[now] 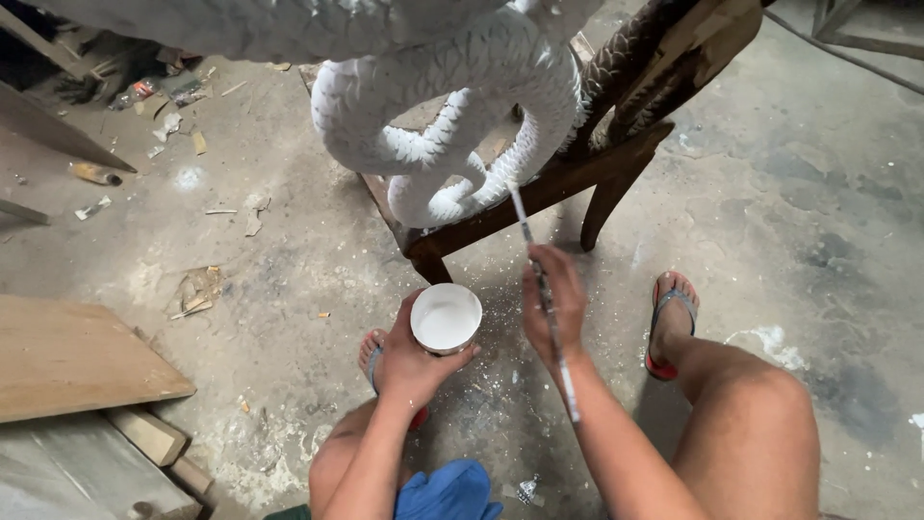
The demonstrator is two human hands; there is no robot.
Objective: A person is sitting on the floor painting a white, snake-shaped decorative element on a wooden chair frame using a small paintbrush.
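Two hands working low over a dusty concrete floor (pixel 770 193), seen from above between bare knees. Left hand (pixel 409 361) wrapping its fingers around a small round cup (pixel 446 318), holding it upright just above the left foot; cup showing white paint inside, nearly to the rim. Right hand (pixel 555 303) pinching a long thin brush (pixel 544 299), fingers pressed together around the middle of the paint-streaked handle. Brush slanting up and away from the body, its tip touching or sitting just beside the lower coil of a white scaled carving (pixel 443 116); exact contact too fine to tell. Carving curling in thick loops, covered in a scale pattern, painted white, resting on a dark wooden chair (pixel 539 188) directly ahead of the hands. Chair standing on the floor, one leg coming down near the cup, another near the right foot. Both feet wearing flip-flops (pixel 671 318), planted either side of a patch of white specks on the floor. Lying at the left edge, well apart from the hands: a wooden board (pixel 77 356) over stacked timber. Scattering farther back near the top left: scraps and litter (pixel 164 96).
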